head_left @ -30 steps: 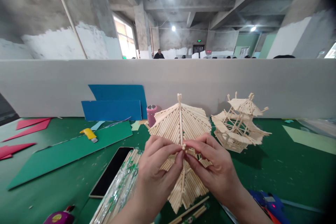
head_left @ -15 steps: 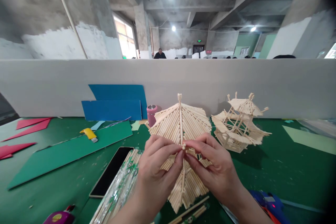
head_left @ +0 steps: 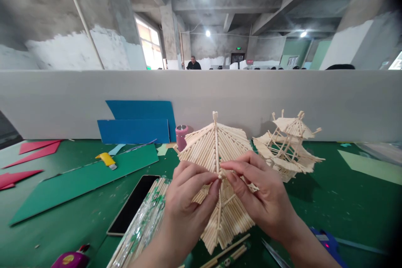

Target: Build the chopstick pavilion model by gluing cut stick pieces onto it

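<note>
A pavilion model (head_left: 234,142) made of pale wooden sticks stands in front of me, with a tiered, slatted roof. My left hand (head_left: 191,201) pinches a short wooden stick (head_left: 220,174) between thumb and forefinger at the front corner of the upper roof. Beside it, my right hand (head_left: 259,192) has thumb and forefinger slightly apart, their tips close to the stick end. Whether the right forefinger touches the roof ridge I cannot tell. Both hands partly cover the lower roof.
Left lie wrapped sticks (head_left: 141,217), a phone (head_left: 133,205), a yellow cutter (head_left: 106,160) and a purple tape measure (head_left: 71,258). Right are a smaller stick pavilion (head_left: 289,148), tweezers (head_left: 274,252) and a blue tool (head_left: 328,245). Behind stand a pink cup (head_left: 182,137) and a white partition (head_left: 213,88).
My right thumb and forefinger have parted and drawn a little away from the stick end. The right hand has shifted slightly right, showing the tweezers. My left hand keeps its pinch.
</note>
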`<state>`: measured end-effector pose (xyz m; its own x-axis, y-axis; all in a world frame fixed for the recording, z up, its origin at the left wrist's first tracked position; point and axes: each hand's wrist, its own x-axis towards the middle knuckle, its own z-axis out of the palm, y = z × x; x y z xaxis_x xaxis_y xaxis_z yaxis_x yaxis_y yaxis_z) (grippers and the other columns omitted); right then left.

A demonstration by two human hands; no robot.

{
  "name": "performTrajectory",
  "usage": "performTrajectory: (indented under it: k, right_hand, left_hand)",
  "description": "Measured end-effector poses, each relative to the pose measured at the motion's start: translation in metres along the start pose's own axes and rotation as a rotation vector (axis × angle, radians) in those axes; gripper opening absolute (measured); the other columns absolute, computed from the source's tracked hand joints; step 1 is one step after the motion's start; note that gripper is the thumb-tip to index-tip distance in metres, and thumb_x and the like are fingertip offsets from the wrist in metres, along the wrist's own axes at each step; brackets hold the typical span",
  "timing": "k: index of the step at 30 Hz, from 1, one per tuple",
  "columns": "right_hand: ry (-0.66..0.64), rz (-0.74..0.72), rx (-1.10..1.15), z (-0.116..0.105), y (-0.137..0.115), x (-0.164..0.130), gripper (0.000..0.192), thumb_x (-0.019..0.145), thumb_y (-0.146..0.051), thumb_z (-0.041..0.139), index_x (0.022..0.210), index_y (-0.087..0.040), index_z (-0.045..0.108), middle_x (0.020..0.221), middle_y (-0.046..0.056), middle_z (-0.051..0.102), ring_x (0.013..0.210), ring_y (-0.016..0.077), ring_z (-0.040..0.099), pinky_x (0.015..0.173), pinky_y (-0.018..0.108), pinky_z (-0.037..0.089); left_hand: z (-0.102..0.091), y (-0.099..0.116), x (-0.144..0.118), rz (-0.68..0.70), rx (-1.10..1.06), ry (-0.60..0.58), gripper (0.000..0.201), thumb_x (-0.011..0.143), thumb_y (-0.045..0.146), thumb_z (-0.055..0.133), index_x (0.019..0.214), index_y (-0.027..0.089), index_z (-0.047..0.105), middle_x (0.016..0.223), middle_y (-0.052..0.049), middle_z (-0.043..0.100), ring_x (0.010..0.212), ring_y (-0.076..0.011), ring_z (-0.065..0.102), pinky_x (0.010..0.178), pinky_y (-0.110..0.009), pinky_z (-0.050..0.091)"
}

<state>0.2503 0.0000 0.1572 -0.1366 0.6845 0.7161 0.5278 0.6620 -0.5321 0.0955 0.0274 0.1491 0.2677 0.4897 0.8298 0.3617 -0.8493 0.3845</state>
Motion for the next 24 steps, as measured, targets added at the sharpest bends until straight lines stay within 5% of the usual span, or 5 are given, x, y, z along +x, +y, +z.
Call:
performTrajectory:
  k: [24]
  right_hand:
    - [-0.127, -0.011, -0.050, -0.0010, -0.0030, 0.0102, 0.017, 0.085, -0.021, 0.045, 0.086, -0.021, 0.062, 0.075, 0.001, 0.049, 0.066, 0.0121, 0.049, 0.058, 0.026, 0.042]
  left_hand:
    - [-0.0009, 0.0002, -0.0011, 0.014, -0.005, -0.006, 0.015, 0.072, 0.005, 0.058, 0.077, 0.019, 0.060, 0.067, -0.001, 0.058, 0.063, -0.0135, 0.047, 0.058, -0.030, 0.041]
